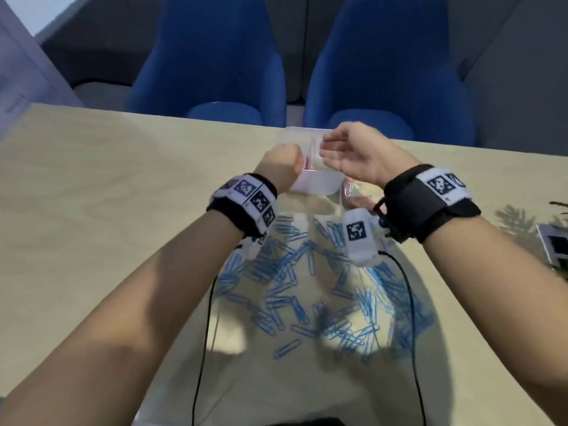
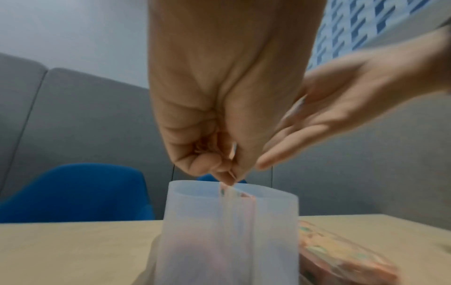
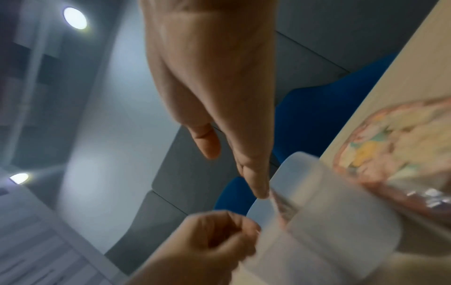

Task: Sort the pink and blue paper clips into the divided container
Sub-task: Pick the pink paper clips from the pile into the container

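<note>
A translucent divided container stands near the table's far edge, with pink clips showing beside its middle wall. My left hand hovers just above its rim, fingers curled into a fist around what look like pink clips. My right hand is held over the container's right side with straight fingers, palm facing the left hand, holding nothing. Several blue paper clips lie scattered on the table below my wrists.
A clear bag with a pink pattern lies right of the container. Two blue chairs stand behind the wooden table. Black cables run toward me. A small device sits at the right edge.
</note>
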A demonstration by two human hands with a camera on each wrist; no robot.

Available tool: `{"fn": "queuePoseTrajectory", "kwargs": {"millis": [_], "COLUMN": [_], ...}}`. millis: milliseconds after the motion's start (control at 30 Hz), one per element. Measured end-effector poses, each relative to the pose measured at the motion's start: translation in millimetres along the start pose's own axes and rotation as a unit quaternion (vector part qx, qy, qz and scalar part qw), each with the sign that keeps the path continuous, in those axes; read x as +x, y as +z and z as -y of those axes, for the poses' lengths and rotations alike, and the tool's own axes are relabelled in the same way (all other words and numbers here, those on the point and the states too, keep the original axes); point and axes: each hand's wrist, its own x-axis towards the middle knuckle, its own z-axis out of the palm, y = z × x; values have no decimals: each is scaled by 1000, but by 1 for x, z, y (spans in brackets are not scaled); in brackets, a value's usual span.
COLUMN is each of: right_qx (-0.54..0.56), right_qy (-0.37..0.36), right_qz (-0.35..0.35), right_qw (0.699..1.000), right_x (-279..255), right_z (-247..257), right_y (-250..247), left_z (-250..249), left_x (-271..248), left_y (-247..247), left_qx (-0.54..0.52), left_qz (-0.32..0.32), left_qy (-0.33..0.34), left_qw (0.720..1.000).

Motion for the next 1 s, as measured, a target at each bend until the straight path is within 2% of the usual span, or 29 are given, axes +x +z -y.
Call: {"fn": "queuePoseTrajectory", "kwargs": {"millis": [100,200,333,400,467,533,633,667,800,900,1000], "right_qx": [-94,-167,-284,-379,-490,-552,-628,-637,-619,-605,-614], "right_qy": [1,-19,-72,-89,-106,-105,-109,-119,-110,-87,-75], "right_qz": [-2,-9,-41,-33,-9,8,-9,-12,-17,-24,-7], "right_qw": [996,986,955,920,865,827,771,762,777,791,786], "right_x": [-39,-59,-70,-74,-78,-87,-99,-102,-101,-97,-94], "right_z": [-28,-63,-110,-135,-159,-180,-200,-204,-208,-209,-211], "right_y": [-29,-61,-88,-89,-86,-80,-69,-66,-55,-51,-50], "left_z": [-13,-15,-4,6,20,35,50,52,53,55,62], "left_x": [34,38,-12,-56,-99,-133,-165,-171,-178,-175,-171], "left_y": [-1,3,21,37,54,70,84,87,87,82,75], "left_qx": [68,105,36,55,95,93,49,25,-42,-56,-67], "left_qz": [13,32,-101,-64,29,86,94,93,94,119,128], "left_qy": [2,16,130,160,131,86,38,24,-22,-40,-52], "left_qw": [998,994,986,983,986,988,994,995,994,991,988]}}
